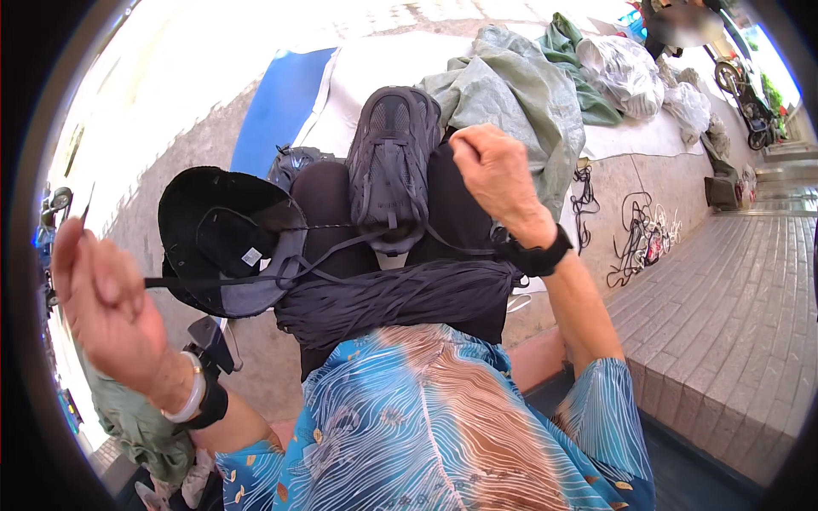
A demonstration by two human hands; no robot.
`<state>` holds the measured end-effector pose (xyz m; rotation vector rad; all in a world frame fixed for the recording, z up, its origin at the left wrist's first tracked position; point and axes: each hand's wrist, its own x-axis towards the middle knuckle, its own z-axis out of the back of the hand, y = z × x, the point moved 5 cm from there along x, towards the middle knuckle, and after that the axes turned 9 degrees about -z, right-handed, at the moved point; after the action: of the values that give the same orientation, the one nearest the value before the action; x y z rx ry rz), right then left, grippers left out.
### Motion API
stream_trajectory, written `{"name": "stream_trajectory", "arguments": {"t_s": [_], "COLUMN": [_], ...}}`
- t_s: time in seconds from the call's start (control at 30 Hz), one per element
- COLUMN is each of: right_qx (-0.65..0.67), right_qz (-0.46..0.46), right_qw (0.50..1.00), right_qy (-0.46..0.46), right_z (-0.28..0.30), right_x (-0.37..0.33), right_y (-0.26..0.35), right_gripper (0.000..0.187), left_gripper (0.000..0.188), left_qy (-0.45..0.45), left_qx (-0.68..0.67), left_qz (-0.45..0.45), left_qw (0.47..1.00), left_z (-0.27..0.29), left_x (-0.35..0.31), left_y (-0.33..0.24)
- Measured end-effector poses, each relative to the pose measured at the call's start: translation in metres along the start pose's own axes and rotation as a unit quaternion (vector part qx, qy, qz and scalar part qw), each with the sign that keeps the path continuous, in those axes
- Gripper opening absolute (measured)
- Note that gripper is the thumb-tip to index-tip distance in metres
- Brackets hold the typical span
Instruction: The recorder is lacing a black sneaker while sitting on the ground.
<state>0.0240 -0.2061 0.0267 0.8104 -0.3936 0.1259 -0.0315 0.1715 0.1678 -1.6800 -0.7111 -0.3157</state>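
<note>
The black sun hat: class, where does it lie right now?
In the head view the black sun hat lies upturned at left of centre, against the person's knee, just left of the grey shoe and right of the raised left hand.

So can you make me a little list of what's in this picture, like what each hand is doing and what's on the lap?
left hand: raised, pulling a thin dark cord taut
right hand: raised in a fist, pulling the other cord end
on the lap: dark sneaker, black hat, dark bundle of cords
wrists: pale bangle on left, black band on right
ground behind: green cloth, blue sheet, loose cables
</note>
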Motion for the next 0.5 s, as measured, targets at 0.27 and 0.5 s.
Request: {"name": "stream_trajectory", "arguments": {"t_s": [0.27, 0.5], "right_qx": [-0.181, -0.242], "right_qz": [-0.035, -0.003], "right_qw": [0.976, 0.964], "right_qy": [0.115, 0.112], "right_z": [-0.079, -0.081], "right_x": [0.002, 0.005], "right_y": [-0.009, -0.005], "right_gripper": [0.011, 0.01], "left_gripper": [0.017, 0.013], "left_qy": [0.282, 0.358], "left_qx": [0.286, 0.375], "left_qz": [0.128, 0.033], "left_qw": [0.907, 0.855], "left_z": [-0.119, -0.143], "left_x": [-0.049, -0.068], "left_y": [0.175, 0.229]}}
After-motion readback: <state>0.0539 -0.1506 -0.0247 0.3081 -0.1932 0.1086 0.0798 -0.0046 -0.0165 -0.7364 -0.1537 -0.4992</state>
